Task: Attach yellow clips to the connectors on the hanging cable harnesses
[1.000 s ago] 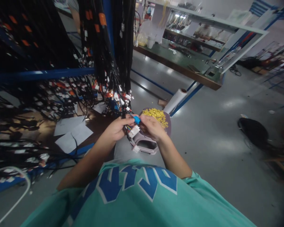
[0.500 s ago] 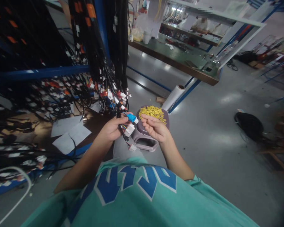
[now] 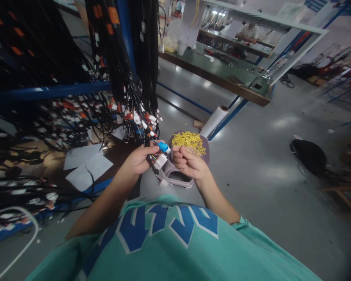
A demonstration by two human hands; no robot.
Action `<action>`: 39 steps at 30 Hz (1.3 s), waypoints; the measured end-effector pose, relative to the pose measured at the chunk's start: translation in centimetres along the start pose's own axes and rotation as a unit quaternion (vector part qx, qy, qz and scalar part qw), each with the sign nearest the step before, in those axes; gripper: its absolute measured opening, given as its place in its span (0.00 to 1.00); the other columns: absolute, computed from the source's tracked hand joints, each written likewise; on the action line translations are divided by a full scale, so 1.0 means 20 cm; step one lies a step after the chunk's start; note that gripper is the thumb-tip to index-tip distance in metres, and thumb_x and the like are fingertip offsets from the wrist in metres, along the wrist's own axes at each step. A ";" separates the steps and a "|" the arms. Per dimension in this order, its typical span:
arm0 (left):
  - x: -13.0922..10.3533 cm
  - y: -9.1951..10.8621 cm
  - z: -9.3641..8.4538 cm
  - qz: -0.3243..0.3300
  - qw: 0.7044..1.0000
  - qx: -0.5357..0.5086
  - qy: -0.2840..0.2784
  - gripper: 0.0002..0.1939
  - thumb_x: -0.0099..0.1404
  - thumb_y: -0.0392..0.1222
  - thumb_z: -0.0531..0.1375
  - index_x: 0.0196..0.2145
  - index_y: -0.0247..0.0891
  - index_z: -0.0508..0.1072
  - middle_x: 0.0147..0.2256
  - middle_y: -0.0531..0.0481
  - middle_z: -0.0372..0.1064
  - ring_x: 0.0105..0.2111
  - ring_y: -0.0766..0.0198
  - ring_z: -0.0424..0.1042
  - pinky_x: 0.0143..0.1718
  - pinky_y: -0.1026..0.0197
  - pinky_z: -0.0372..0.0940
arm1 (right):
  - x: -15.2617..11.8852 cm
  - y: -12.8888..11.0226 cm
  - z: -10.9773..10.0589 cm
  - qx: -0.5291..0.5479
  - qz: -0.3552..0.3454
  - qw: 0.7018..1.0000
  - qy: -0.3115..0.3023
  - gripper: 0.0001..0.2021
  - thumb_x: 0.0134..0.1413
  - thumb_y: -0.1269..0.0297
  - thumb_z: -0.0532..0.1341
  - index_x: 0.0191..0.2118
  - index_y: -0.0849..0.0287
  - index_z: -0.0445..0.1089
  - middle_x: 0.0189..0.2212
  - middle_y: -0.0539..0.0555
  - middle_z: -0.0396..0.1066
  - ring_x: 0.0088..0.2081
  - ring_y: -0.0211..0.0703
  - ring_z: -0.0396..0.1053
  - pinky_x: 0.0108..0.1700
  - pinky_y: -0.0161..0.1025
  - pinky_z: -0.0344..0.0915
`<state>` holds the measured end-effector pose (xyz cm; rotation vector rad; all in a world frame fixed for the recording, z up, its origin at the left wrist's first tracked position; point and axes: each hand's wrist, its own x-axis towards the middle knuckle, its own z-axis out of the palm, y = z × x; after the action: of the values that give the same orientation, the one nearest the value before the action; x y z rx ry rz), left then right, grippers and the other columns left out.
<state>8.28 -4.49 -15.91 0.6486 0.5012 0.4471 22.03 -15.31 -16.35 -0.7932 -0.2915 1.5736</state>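
My left hand is closed round the end of a black wire harness, with a blue connector between thumb and fingers. A white connector with coloured wires hangs just below the blue one, and another pale connector dangles lower. Close to the right of the blue connector, my right hand has its fingers curled in and the thumb pressed against them; whatever they may hold is hidden. Behind it, yellow plastic pieces lie heaped on a mauve stool.
Many black harnesses hang from a blue rack on the left. Paper sheets lie beneath them. A green-topped workbench stands ahead, with a white film roll leaning by its leg. A black cable coil is at right.
My right hand's fingers have curled in from a more extended pinch, and the hand has shifted slightly. My left hand keeps its hold on the harness, almost still.
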 end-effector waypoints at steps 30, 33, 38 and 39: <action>0.00 -0.02 -0.01 -0.014 0.998 0.002 -0.053 0.10 0.49 0.27 0.62 0.33 0.29 0.74 0.25 0.49 0.73 0.23 0.65 0.72 0.28 0.65 0.68 | -0.04 0.01 0.08 -0.138 -0.151 0.979 0.021 0.13 0.33 0.63 0.72 0.29 0.60 0.74 0.22 0.47 0.73 0.16 0.25 0.61 0.17 0.25 0.62; 0.00 -0.02 0.00 -0.023 0.998 -0.004 -0.062 0.10 0.49 0.29 0.63 0.33 0.29 0.74 0.26 0.47 0.73 0.24 0.63 0.73 0.27 0.64 0.68 | -0.05 0.02 0.11 -0.160 -0.207 0.964 0.046 0.14 0.33 0.61 0.72 0.29 0.60 0.72 0.21 0.47 0.73 0.17 0.29 0.64 0.18 0.27 0.62; -0.02 -0.01 0.03 -0.029 0.999 -0.007 -0.045 0.04 0.51 0.30 0.63 0.28 0.31 0.72 0.22 0.50 0.70 0.20 0.67 0.69 0.22 0.67 0.64 | -0.08 0.03 0.13 -0.244 -0.286 0.924 0.069 0.09 0.42 0.62 0.68 0.28 0.60 0.70 0.21 0.48 0.72 0.20 0.32 0.67 0.22 0.30 0.65; -0.02 -0.01 0.03 -0.032 0.999 -0.009 -0.038 0.03 0.51 0.30 0.63 0.26 0.31 0.71 0.20 0.51 0.69 0.19 0.68 0.68 0.21 0.68 0.63 | -0.08 0.03 0.13 -0.263 -0.294 0.916 0.071 0.08 0.44 0.62 0.67 0.29 0.59 0.70 0.20 0.47 0.71 0.20 0.31 0.66 0.23 0.31 0.64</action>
<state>8.29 -5.09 -15.46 0.6286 0.4441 0.3646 19.90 -16.23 -14.41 -1.1011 -0.7902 0.8614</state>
